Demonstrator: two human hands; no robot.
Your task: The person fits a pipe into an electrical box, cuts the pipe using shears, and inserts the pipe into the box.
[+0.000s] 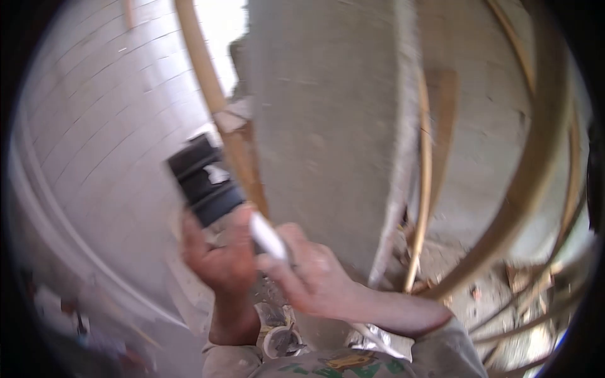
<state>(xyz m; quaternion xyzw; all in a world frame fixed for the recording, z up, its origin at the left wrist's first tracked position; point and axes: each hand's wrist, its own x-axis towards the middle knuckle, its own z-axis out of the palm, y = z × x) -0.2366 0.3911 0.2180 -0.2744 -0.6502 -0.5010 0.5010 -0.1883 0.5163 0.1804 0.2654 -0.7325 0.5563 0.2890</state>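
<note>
Motion blur softens both hands. My left hand (220, 255) is closed around the lower end of a black block-shaped thing with ridges across it (205, 173); a small pale patch shows on its side. My right hand (312, 274) grips a white rod-like piece (268, 236), which lies between the two hands and slants up toward the black block. Whether the white piece and the block are joined I cannot tell. Both are held up in front of a grey plastered pillar (321, 126). Their exact kind is too smeared to name.
A wall of pale blocks (107, 113) rises on the left. Wooden poles (421, 208) lean beside the pillar, and a thick curved beam (523, 201) crosses the right side. Rubble (479, 283) covers the floor there. Below my hands stands a round whitish container (282, 342).
</note>
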